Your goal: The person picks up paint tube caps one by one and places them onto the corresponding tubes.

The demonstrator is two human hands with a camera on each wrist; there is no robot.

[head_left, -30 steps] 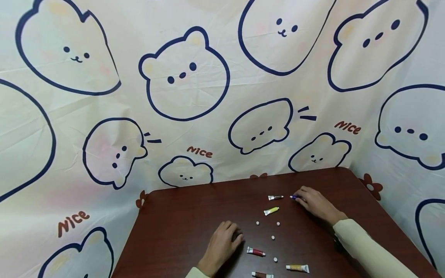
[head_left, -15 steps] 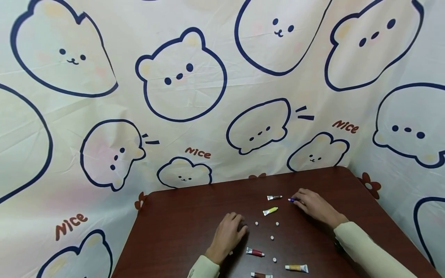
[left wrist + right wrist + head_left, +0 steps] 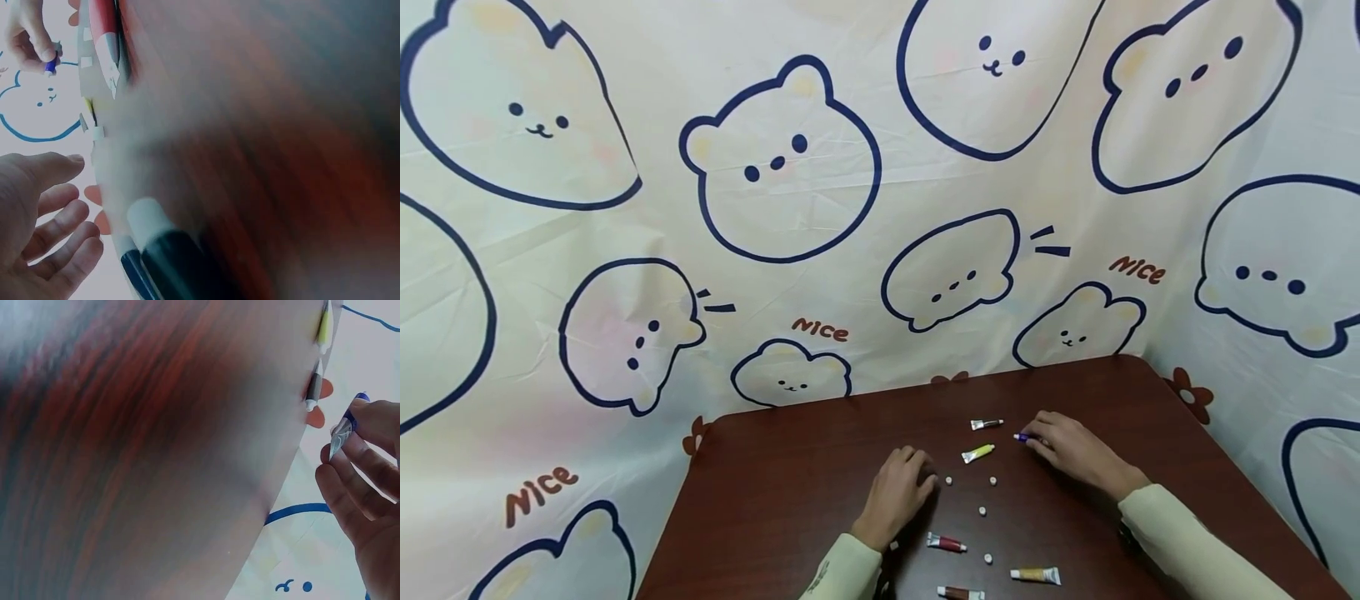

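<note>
My right hand (image 3: 1078, 450) pinches a small purple-blue paint tube (image 3: 345, 427) between thumb and fingers, its silver crimped end showing in the right wrist view. Over the table's middle is my left hand (image 3: 897, 498), holding nothing, its fingers loosely bent in the left wrist view. Dark paint tubes with white caps, one a large dark tube (image 3: 181, 262), lie under and beside that hand. Left of the right hand are a dark brown tube (image 3: 987, 424) and a yellow tube (image 3: 978, 453). A red tube (image 3: 947, 542) lies right of my left wrist.
Several small white caps, such as one cap (image 3: 982, 511), are scattered between my hands. An ochre tube (image 3: 1036, 575) and a brown tube (image 3: 961, 593) lie nearest me. A printed cloth (image 3: 790, 200) hangs behind the dark wooden table (image 3: 790, 467).
My left hand has moved forward and right across the table, uncovering a white cap by its wrist. My right hand has come slightly nearer with the purple-blue paint tube.
</note>
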